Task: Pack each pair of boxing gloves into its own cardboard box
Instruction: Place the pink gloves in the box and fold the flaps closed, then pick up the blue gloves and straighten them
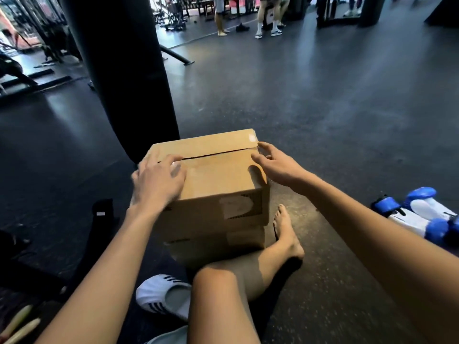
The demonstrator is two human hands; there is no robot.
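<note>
- Head view: closed cardboard box (211, 175) rests stacked on a second box (216, 242), on the floor beside our bent leg.
- Left hand (157, 181) lies spread on its left top edge; right hand (270, 161), fingers open, touches its right edge.
- Blue-and-white gloves (419, 214) lie unpacked, well right of the box.
- We judge one pair left; open floor beyond the box.
</note>
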